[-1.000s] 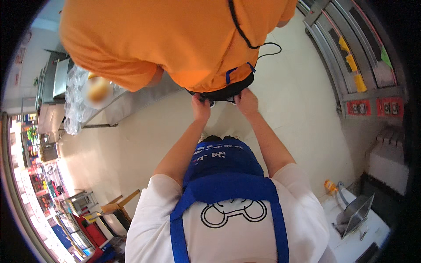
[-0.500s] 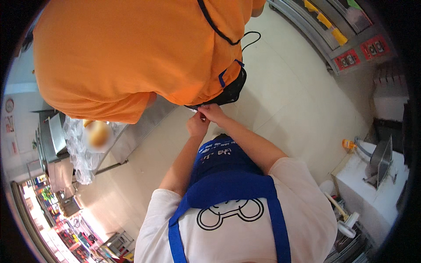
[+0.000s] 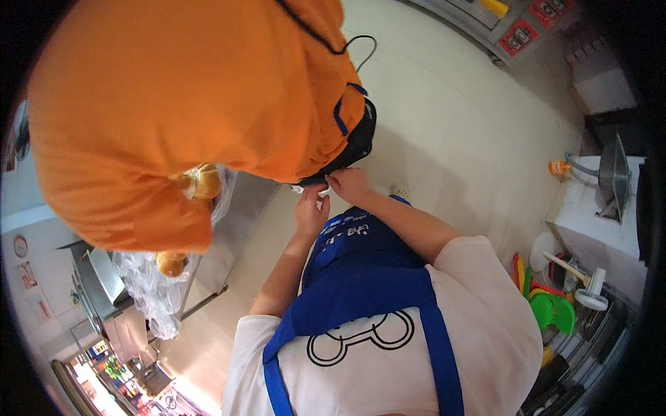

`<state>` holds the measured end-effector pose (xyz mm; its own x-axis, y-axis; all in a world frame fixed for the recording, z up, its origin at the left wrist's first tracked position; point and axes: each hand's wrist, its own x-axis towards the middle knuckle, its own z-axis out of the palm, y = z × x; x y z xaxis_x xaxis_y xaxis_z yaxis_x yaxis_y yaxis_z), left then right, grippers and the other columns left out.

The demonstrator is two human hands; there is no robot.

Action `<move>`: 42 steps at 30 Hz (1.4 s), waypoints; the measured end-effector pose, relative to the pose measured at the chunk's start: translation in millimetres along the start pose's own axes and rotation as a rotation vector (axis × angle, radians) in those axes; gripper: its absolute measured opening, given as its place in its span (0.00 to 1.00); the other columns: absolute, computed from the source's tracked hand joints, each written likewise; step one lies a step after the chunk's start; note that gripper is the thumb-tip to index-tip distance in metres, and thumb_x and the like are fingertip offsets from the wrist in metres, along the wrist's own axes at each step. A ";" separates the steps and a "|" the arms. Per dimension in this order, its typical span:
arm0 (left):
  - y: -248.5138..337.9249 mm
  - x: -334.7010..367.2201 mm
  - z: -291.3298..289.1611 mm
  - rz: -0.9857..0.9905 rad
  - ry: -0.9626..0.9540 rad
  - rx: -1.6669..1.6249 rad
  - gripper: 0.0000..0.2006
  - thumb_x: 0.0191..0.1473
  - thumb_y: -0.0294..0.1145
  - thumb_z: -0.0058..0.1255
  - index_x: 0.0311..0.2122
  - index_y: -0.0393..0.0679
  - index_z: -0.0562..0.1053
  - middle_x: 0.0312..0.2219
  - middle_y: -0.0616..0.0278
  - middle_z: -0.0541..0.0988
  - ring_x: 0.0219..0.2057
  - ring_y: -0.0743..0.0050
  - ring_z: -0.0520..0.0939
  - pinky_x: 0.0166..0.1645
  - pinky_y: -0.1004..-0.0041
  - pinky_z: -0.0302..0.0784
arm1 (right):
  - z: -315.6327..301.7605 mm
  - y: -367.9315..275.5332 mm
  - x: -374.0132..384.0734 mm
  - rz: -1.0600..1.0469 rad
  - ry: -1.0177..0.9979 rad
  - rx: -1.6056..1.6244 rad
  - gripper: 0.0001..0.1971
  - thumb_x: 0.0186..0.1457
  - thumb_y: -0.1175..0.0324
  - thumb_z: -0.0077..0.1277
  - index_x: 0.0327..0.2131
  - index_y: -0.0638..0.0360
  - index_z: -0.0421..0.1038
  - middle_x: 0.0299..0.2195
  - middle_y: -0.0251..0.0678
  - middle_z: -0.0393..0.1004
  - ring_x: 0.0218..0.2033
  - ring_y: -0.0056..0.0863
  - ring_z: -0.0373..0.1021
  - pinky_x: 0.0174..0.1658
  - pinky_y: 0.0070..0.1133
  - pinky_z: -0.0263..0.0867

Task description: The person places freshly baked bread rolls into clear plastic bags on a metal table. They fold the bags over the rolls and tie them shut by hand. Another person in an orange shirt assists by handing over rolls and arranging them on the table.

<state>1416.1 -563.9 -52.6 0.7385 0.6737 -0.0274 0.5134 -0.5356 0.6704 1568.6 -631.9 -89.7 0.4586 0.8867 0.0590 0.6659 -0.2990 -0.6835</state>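
A person in an orange shirt (image 3: 194,90) stands with their back half turned, close in front of me. At their waist sits a black pouch-like thing (image 3: 359,139), with a black cord (image 3: 374,48) looping out above it. My right hand (image 3: 349,185) pinches at the lower edge of this pouch, its fingertips partly hidden. Beside it, my left hand (image 3: 311,208) has bent fingers around a small white thing (image 3: 297,188) just under the pouch; its kind is too small to make out. Both hands are nearly touching.
Bread rolls (image 3: 207,182) and clear plastic bags (image 3: 149,295) lie on a steel table (image 3: 236,215) at left. At right are a white sink counter (image 3: 590,201), an orange bottle (image 3: 558,168), a white-headed tool (image 3: 591,295) and a green scoop-like thing (image 3: 555,313). Steel equipment (image 3: 465,21) stands far right.
The view has shifted, so the orange-shirted person sits further left and lower, showing more rolls. My hands stay at the pouch's lower edge; the left thumb has parted from the fingers, and more white shows.
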 end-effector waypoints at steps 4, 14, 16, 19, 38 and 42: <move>30.9 15.3 -10.5 0.264 0.042 0.278 0.18 0.53 0.35 0.52 0.49 0.45 0.71 0.47 0.58 0.71 0.34 0.59 0.81 0.38 0.62 0.77 | -29.7 36.3 -20.3 -0.068 -0.090 -0.170 0.10 0.54 0.61 0.49 0.27 0.56 0.74 0.24 0.40 0.76 0.26 0.40 0.74 0.32 0.36 0.68; 59.3 4.0 2.8 -0.100 -0.185 0.614 0.10 0.51 0.41 0.53 0.39 0.54 0.73 0.29 0.61 0.78 0.31 0.56 0.82 0.34 0.58 0.78 | -96.1 70.9 35.5 -0.657 -0.089 -0.476 0.05 0.48 0.64 0.50 0.22 0.49 0.72 0.21 0.30 0.74 0.26 0.26 0.72 0.35 0.27 0.60; 56.8 -16.6 -6.1 -0.124 -0.169 0.569 0.09 0.50 0.41 0.54 0.36 0.53 0.72 0.25 0.60 0.78 0.30 0.56 0.81 0.33 0.59 0.77 | -108.5 55.6 50.4 -0.742 -0.120 -0.441 0.06 0.47 0.64 0.50 0.21 0.49 0.71 0.21 0.30 0.74 0.26 0.26 0.72 0.35 0.28 0.60; 67.7 -44.2 -22.3 -0.231 -0.066 0.506 0.07 0.49 0.39 0.55 0.34 0.52 0.72 0.25 0.60 0.77 0.29 0.56 0.81 0.32 0.59 0.76 | -118.5 31.5 90.7 -0.815 -0.142 -0.367 0.07 0.48 0.65 0.50 0.20 0.50 0.70 0.20 0.30 0.73 0.26 0.27 0.72 0.35 0.28 0.59; 95.3 -19.9 14.3 -0.498 0.430 0.568 0.13 0.46 0.41 0.59 0.34 0.45 0.74 0.30 0.58 0.75 0.36 0.55 0.76 0.40 0.61 0.71 | -109.2 4.9 96.5 -0.688 -0.382 0.033 0.10 0.55 0.61 0.49 0.26 0.55 0.70 0.24 0.40 0.75 0.26 0.42 0.74 0.29 0.35 0.68; 86.9 -27.9 16.1 -0.324 0.510 0.551 0.08 0.48 0.35 0.57 0.29 0.45 0.71 0.26 0.59 0.75 0.30 0.55 0.77 0.33 0.60 0.70 | -119.2 1.2 107.8 -0.812 -0.321 -0.061 0.08 0.53 0.62 0.52 0.27 0.55 0.71 0.24 0.37 0.75 0.26 0.39 0.74 0.30 0.33 0.68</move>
<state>1447.2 -637.5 -5.4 0.2955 0.9157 0.2723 0.9065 -0.3587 0.2225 1689.0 -578.7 2.6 -0.3531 0.8872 0.2970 0.7491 0.4582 -0.4784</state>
